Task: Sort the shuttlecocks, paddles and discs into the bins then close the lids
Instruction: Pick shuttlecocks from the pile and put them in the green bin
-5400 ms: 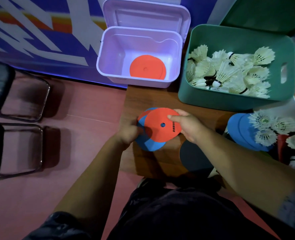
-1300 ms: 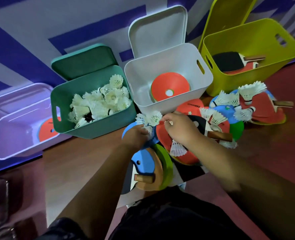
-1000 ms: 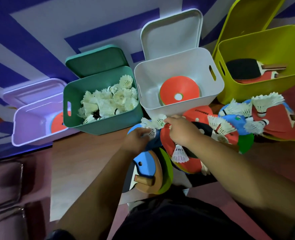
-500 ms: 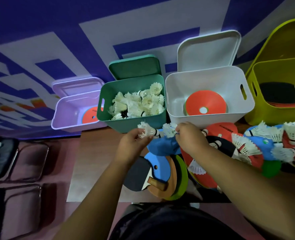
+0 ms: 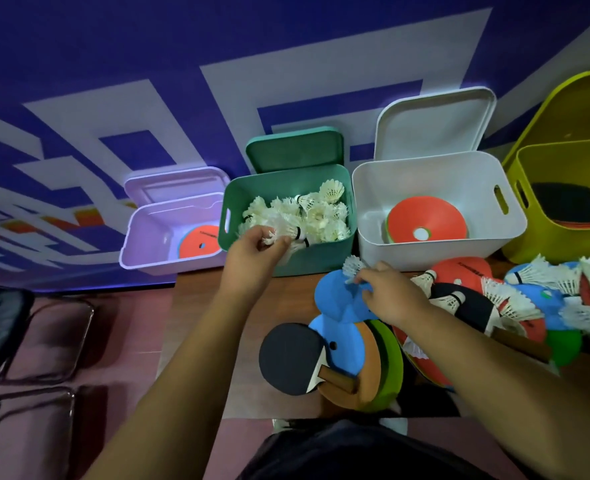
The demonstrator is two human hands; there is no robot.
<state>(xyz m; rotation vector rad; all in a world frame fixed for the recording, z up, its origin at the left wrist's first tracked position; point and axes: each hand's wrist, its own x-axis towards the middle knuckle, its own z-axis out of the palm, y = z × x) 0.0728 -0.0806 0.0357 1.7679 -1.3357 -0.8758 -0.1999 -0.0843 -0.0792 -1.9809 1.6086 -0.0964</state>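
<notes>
My left hand (image 5: 252, 258) holds a white shuttlecock (image 5: 275, 238) at the front rim of the green bin (image 5: 317, 261), which is full of shuttlecocks. My right hand (image 5: 388, 294) pinches another shuttlecock (image 5: 353, 266) above a blue disc (image 5: 335, 299) on the table. The lilac bin (image 5: 148, 237) holds an orange disc (image 5: 198, 241). The white bin (image 5: 425, 252) holds orange discs (image 5: 425, 220). The yellow bin (image 5: 563, 237) holds paddles. A black paddle (image 5: 288, 358) lies on blue, orange and green discs near me.
More shuttlecocks (image 5: 546, 275), discs and a paddle are piled at the table's right side. All lids stand open against the blue and white wall. Metal-framed chairs (image 5: 27, 341) stand on the left on the red floor.
My left hand has carried its shuttlecock up and left to the green bin's rim. My right hand stays over the blue disc with the other shuttlecock. The view has tilted further up.
</notes>
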